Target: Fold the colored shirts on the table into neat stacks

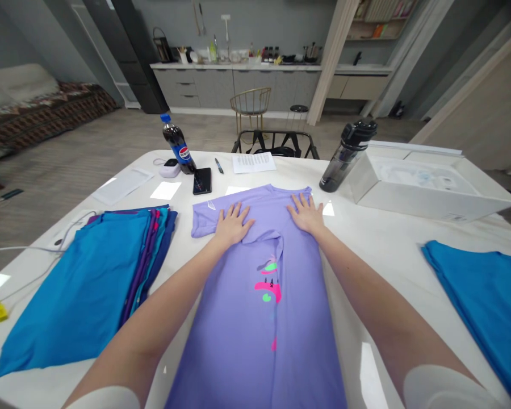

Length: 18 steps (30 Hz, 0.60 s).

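In the head view, the lavender shirt (247, 341) lies down the middle of the frame on the white table (378, 250), its collar at centre and its lower part running off the bottom edge. Bare tabletop borders it on both sides: a narrow strip toward the folded stack of clothes (85, 284) at left, a broader one toward the blue garment (489, 295) at the right edge. Above the collar, a strip of table separates it from the paper (254, 162); the dark tumbler (344, 156) stands upper right, near the white box (434, 193).

Both arms reach up from the lower corners. The left hand (232, 225) lies palm down near the sleeve, fingers spread wide; the right hand (306, 215) presses flat by the collar, fingers also splayed. Neither grasps anything.
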{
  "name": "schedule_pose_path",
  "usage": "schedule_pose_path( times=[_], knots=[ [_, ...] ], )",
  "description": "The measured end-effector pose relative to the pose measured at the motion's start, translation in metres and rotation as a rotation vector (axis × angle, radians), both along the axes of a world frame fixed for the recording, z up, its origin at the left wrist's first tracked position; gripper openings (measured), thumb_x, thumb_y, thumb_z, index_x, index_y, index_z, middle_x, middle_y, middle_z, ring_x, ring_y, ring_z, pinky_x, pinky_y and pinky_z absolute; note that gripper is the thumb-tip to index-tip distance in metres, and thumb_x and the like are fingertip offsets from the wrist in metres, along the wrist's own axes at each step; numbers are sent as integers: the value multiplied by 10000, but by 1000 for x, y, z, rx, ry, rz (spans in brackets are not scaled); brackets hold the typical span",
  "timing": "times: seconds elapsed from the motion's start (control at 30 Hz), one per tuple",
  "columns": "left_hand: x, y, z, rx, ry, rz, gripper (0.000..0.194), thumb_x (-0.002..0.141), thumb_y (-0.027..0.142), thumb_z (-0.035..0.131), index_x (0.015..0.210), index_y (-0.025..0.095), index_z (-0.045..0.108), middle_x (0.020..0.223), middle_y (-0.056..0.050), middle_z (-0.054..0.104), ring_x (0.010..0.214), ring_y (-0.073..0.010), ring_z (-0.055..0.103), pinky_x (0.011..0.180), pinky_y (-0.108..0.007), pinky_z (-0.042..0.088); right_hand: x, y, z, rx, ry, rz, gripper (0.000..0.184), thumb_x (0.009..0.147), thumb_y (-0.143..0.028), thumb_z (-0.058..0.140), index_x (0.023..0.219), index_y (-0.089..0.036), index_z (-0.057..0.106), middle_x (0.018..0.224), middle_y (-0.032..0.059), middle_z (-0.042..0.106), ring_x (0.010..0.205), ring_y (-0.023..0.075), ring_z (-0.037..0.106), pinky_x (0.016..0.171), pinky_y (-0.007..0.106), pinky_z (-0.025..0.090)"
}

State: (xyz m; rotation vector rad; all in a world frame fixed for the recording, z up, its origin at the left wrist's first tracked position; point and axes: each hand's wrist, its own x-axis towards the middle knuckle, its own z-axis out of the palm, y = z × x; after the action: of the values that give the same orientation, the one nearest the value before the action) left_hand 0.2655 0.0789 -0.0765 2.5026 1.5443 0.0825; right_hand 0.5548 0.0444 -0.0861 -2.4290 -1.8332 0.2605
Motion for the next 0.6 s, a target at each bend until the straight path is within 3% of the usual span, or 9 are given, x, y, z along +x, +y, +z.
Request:
schedule_pose_path(
  times=[0.17,0.3,0.4,0.47,0.6],
  knots=[
    [-51,27,7,134,39,259,593,1037,450,290,1555,176,381,1613,-189,375,1497,-339,325,1210,-618,178,4,0,-1,24,-13,1,736,997,-699,148,1636,-342,223,1712,36,171,1560,362,92,1186,710,48],
    [-84,48,16,149,76,449,531,997,375,406,1454,113,473,1414,-238,571,1315,-391,502,1112,-636,308,-2,-5,4,78,-21,-19,677,1018,-651,210,1594,-325,347,1679,77,271,1530,377,166,1148,754,71],
    [-94,55,22,132,97,469,480,965,373,484,1371,127,551,1334,-225,622,1263,-405,520,1050,-611,367,-21,1,15,232,-62,-19,574,1036,-536,309,1472,-231,526,1568,167,423,1447,391,302,1140,731,126],
    [-97,57,26,110,94,455,394,946,384,521,1238,150,647,1288,-212,650,1242,-407,529,1034,-591,378,-44,13,24,306,-55,46,482,1028,-455,384,1389,-211,591,1460,187,506,1351,373,408,1134,656,229],
    [-101,52,39,88,-44,440,313,952,418,502,1031,194,707,1168,-170,709,1150,-375,602,991,-519,411,-97,57,35,257,31,213,441,996,-375,487,1423,-290,557,1357,163,550,1243,340,483,1025,530,397]
  ],
)
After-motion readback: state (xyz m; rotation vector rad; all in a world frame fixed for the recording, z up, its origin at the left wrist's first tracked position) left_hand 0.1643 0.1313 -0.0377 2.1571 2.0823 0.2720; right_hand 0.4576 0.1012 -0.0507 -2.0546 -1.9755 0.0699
